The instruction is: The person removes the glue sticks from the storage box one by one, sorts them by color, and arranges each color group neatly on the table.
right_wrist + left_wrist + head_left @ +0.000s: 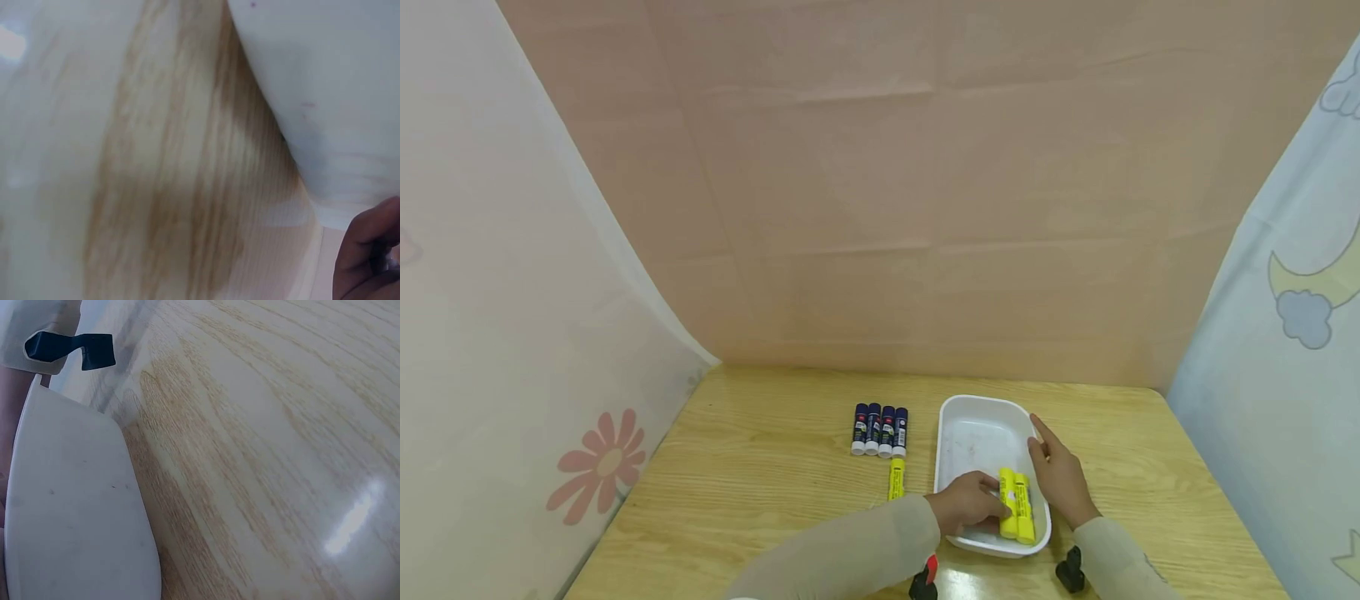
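A white tray (973,442) stands on the table. Inside it, near the front right corner, two yellow stick tubes (1024,510) with dark print lie side by side. My left hand (966,502) reaches over the tray's left side and pinches the left yellow tube (1006,492). At the right wall, my right hand (1062,482) holds the tray's rim, thumb on the inner side. The right wrist view shows curled fingers (369,250) at the tray's edge. In the left wrist view the tray's outer wall (81,500) appears, but the left fingers are hidden.
Several navy glue sticks (880,429) with white ends lie in a row left of the tray. Just below them is another yellow tube (897,479), partly covered by the left sleeve. Cloth hangs at the back (925,208) and both sides of the wooden table (760,450).
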Tool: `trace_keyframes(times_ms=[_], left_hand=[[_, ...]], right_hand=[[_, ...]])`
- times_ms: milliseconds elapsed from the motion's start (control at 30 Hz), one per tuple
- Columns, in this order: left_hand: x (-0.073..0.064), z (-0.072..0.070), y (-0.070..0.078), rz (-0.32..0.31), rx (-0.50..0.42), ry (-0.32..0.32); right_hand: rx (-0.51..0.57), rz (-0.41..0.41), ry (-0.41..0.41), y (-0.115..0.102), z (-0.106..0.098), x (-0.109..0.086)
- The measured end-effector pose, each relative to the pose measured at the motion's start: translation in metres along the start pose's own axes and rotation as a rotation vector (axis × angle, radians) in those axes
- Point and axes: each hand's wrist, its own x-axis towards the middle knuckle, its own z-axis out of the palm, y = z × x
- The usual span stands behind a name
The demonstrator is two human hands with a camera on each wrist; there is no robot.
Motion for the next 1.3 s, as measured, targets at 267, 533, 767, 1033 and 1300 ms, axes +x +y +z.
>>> trace_keyframes(times_ms=[267, 533, 767, 1033, 1300], left_hand=[[-0.002, -0.01, 0.0, 0.007, 0.021, -0.041], [0.0, -0.015, -0.002, 0.016, -0.045, -0.09], [0.001, -0.018, -0.004, 0.059, -0.183, -0.184], [-0.001, -0.024, -0.001, 0.078, -0.274, -0.271], [0.0, -0.031, 0.005, 0.129, -0.296, -0.342]], right_hand=[[0.023, 0.0, -0.014, -0.004, 0.002, 0.0], [-0.004, 0.0, -0.011, -0.006, 0.003, -0.001], [0.002, -0.008, 0.014, -0.007, 0.004, -0.004], [0.002, -0.012, 0.015, -0.005, 0.004, -0.004], [-0.006, -0.006, 0.016, -0.004, 0.001, -0.004]])
